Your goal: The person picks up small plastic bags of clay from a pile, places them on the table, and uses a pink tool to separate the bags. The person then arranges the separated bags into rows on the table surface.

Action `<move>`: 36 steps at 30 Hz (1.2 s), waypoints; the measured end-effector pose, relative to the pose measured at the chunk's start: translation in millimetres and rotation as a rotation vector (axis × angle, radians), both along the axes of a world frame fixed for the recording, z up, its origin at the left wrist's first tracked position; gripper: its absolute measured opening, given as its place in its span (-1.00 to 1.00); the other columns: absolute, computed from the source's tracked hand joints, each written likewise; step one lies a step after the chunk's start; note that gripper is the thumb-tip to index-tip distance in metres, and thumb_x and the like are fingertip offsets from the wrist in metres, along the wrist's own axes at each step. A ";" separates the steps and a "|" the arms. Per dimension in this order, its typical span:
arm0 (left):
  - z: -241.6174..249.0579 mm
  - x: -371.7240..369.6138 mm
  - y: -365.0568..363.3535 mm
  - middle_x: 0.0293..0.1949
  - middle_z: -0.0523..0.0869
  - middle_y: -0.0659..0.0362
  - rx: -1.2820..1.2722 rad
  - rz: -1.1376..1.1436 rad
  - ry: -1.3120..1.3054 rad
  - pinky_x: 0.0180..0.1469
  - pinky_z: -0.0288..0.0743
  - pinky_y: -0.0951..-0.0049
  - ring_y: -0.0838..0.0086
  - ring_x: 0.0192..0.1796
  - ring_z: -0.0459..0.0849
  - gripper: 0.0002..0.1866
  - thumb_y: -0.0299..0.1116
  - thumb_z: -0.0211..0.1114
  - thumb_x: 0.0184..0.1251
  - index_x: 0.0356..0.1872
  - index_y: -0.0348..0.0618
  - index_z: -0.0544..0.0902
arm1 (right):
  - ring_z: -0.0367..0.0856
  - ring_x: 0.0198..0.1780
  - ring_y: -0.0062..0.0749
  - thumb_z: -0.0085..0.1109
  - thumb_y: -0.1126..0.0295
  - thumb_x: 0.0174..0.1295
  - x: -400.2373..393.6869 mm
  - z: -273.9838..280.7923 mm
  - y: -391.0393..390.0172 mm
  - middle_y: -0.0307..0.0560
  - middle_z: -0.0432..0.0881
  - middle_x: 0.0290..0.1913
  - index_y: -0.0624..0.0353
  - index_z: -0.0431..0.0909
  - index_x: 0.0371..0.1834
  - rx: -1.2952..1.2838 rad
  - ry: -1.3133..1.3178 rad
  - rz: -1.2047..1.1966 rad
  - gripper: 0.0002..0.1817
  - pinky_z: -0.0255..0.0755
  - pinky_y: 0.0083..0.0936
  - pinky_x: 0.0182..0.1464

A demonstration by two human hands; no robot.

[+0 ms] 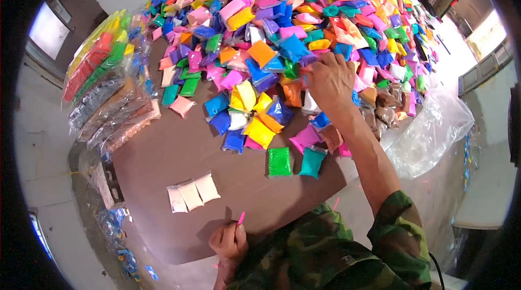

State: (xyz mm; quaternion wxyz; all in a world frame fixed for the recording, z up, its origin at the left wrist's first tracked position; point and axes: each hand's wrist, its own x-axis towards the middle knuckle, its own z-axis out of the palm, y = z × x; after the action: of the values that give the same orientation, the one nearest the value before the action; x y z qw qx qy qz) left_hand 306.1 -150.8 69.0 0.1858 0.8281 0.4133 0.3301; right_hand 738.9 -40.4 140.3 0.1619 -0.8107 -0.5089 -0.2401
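Observation:
My left hand [229, 240] is closed near the table's front edge, with a small pink plastic stick [241, 218] poking up from its fingers. Just beyond it, three pale peach packets [191, 194] lie side by side, slightly overlapping. My right hand [331, 81] reaches into a large heap of colourful small packets [260, 54]; its fingers are curled down among them, and what they grip, if anything, is hidden. Toward me from that hand, a green packet [280, 162] and a teal packet [312, 162] lie flat at the heap's near edge.
The brown table [146, 165] carries the heap across its far side. Clear bags of sorted packets [103, 89] are stacked at the left edge. A crumpled transparent plastic bag [429, 132] hangs at the right. Packets and wrapping [127, 260] lie on the floor at lower left.

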 end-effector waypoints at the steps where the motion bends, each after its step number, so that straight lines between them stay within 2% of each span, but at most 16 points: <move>1: 1.1 -0.6 0.6 -0.44 0.73 0.05 0.007 -0.004 0.016 -0.40 0.54 0.15 0.09 -0.46 0.67 -0.93 -0.50 0.46 0.29 -0.30 -0.18 0.71 | 0.64 0.07 -0.12 0.37 0.26 0.18 0.0 1.5 -0.2 -0.14 0.71 -0.07 0.04 0.85 -0.24 0.004 0.004 0.005 -0.82 0.42 -0.06 0.10; 3: 4.0 -0.6 0.8 -0.43 0.74 0.06 0.018 -0.014 0.043 -0.39 0.55 0.15 0.10 -0.45 0.68 -0.92 -0.50 0.46 0.29 -0.29 -0.18 0.70 | 0.68 0.00 -0.11 0.38 0.29 0.21 0.0 6.7 -3.0 -0.13 0.73 -0.09 0.08 0.83 -0.24 0.056 -0.008 0.018 -0.84 0.48 -0.08 0.05; 6: 4.2 0.1 0.9 -0.41 0.75 0.07 0.010 -0.019 0.032 -0.38 0.55 0.16 0.10 -0.44 0.69 -0.92 -0.51 0.45 0.29 -0.29 -0.19 0.69 | 0.65 0.07 -0.08 0.35 0.30 0.22 -0.7 12.8 -10.6 -0.08 0.72 -0.04 0.12 0.80 -0.29 0.226 0.063 0.054 -0.84 0.46 -0.07 0.05; 7: 5.1 0.9 1.0 -0.41 0.75 0.06 0.012 -0.016 0.037 -0.38 0.55 0.16 0.10 -0.44 0.70 -0.92 -0.52 0.45 0.29 -0.28 -0.19 0.69 | 0.70 -0.06 -0.02 0.32 0.36 0.34 -4.9 22.8 -17.4 -0.04 0.75 -0.06 0.18 0.76 -0.25 0.309 0.009 0.106 -0.87 0.55 -0.14 -0.07; 10: 5.6 1.6 -0.2 -0.40 0.75 0.06 0.017 -0.007 0.053 -0.38 0.55 0.16 0.09 -0.43 0.70 -0.93 -0.53 0.44 0.30 -0.27 -0.19 0.69 | 0.71 -0.23 0.09 0.30 0.40 0.41 -40.1 38.9 -42.2 0.03 0.77 -0.13 0.22 0.74 -0.23 0.493 0.349 0.197 -0.88 0.59 -0.24 -0.18; 11: 4.9 0.0 -1.4 -0.40 0.75 0.06 0.018 -0.005 0.062 -0.37 0.56 0.15 0.09 -0.43 0.70 -0.93 -0.54 0.44 0.31 -0.27 -0.18 0.69 | 0.69 -0.38 -0.13 0.22 0.37 0.53 -44.0 32.6 -52.9 0.00 0.76 -0.25 0.26 0.69 -0.18 0.410 0.567 0.201 -0.82 0.56 -0.36 -0.32; 14: 4.5 2.8 -2.0 -0.45 0.71 0.02 0.026 0.016 0.033 -0.42 0.51 0.17 0.10 -0.48 0.66 -0.96 -0.49 0.42 0.38 -0.28 -0.19 0.72 | 0.62 -0.41 -0.48 0.14 0.28 0.61 -79.6 47.4 -74.2 -0.16 0.69 -0.34 0.28 0.66 -0.14 0.439 1.337 0.156 -0.73 0.53 -0.47 -0.39; 15: 5.0 4.4 -1.4 -0.48 0.69 0.00 0.030 0.028 0.015 -0.44 0.49 0.19 0.11 -0.51 0.64 -0.94 -0.47 0.41 0.41 -0.28 -0.20 0.74 | 0.52 -0.41 -0.70 0.06 0.21 0.66 -82.7 36.4 -78.4 -0.29 0.61 -0.35 0.29 0.63 -0.10 0.434 1.336 0.204 -0.67 0.48 -0.58 -0.46; 18: 0.4 3.7 -0.2 -0.48 0.69 -0.01 0.054 0.028 0.005 -0.45 0.50 0.24 0.14 -0.51 0.65 -0.95 -0.46 0.41 0.43 -0.25 -0.19 0.75 | 0.50 -0.45 -0.70 0.07 0.18 0.66 -106.6 18.6 -84.8 -0.29 0.59 -0.37 0.29 0.62 -0.12 0.509 1.561 0.199 -0.64 0.47 -0.62 -0.46; 22: 8.7 6.0 -1.0 -0.43 0.73 0.01 0.019 0.026 0.001 -0.40 0.54 0.24 0.16 -0.47 0.68 -0.94 -0.44 0.42 0.42 -0.24 -0.18 0.74 | 0.49 -0.42 -0.72 0.11 0.17 0.67 -145.3 13.1 -91.2 -0.31 0.55 -0.40 0.30 0.59 -0.06 0.401 1.548 0.207 -0.65 0.47 -0.62 -0.43; 23: 9.8 5.9 -2.1 -0.39 0.75 0.03 0.000 0.030 0.004 -0.36 0.57 0.22 0.13 -0.44 0.70 -0.93 -0.43 0.43 0.41 -0.25 -0.18 0.72 | 0.60 -0.43 -0.52 0.18 0.27 0.63 -153.5 11.2 -93.4 -0.19 0.64 -0.37 0.28 0.59 -0.02 0.351 1.512 0.205 -0.75 0.52 -0.47 -0.40; 26: 9.7 6.0 -2.0 -0.35 0.78 0.06 -0.027 0.038 -0.012 -0.31 0.60 0.18 0.11 -0.39 0.74 -0.92 -0.44 0.44 0.38 -0.26 -0.18 0.71 | 0.73 -0.38 -0.16 0.26 0.41 0.55 -188.1 -11.0 -103.3 0.01 0.72 -0.31 0.26 0.59 -0.01 0.308 1.021 0.319 -0.86 0.58 -0.31 -0.31; 27: 9.1 7.7 -1.5 -0.35 0.78 0.06 -0.019 0.041 -0.029 -0.31 0.60 0.18 0.11 -0.39 0.74 -0.92 -0.44 0.44 0.38 -0.26 -0.18 0.71 | 0.77 -0.24 0.07 0.32 0.52 0.46 -201.5 -15.0 -106.3 0.13 0.75 -0.16 0.24 0.59 0.00 0.328 0.987 0.390 -0.85 0.65 -0.21 -0.18; 28: 9.3 6.6 -2.1 -0.35 0.79 0.06 -0.011 0.042 -0.044 -0.31 0.60 0.17 0.11 -0.39 0.74 -0.92 -0.44 0.44 0.38 -0.26 -0.18 0.71 | 0.84 -0.10 -0.04 0.30 0.55 0.46 -207.8 -23.6 -108.7 0.06 0.79 0.00 0.24 0.61 -0.01 0.298 0.801 0.492 -0.88 0.70 -0.33 -0.09; 30: 9.5 1.7 -2.4 -0.39 0.76 0.06 -0.037 0.031 -0.037 -0.34 0.58 0.17 0.10 -0.41 0.73 -0.92 -0.46 0.45 0.36 -0.28 -0.20 0.70 | 0.79 0.09 -0.02 0.37 0.61 0.33 -218.8 -34.8 -120.8 0.01 0.76 0.12 0.21 0.66 -0.03 0.193 0.747 0.626 -0.81 0.69 -0.23 0.05; 36: 19.3 0.1 -3.8 -0.46 0.70 0.04 -0.098 0.043 -0.062 -0.39 0.54 0.19 0.10 -0.46 0.68 -0.92 -0.50 0.45 0.36 -0.30 -0.24 0.70 | 0.63 0.37 -0.05 0.33 0.58 0.10 -219.2 -63.5 -157.3 -0.04 0.69 0.27 0.21 0.72 0.13 -0.029 0.616 0.830 -0.55 0.57 -0.14 0.36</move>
State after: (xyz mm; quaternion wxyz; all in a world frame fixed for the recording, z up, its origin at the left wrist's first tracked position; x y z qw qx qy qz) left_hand 306.2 -154.6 88.3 0.2316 0.7983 0.4406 0.3392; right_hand 519.7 -197.8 76.7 0.3747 -0.5758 -0.7196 0.1015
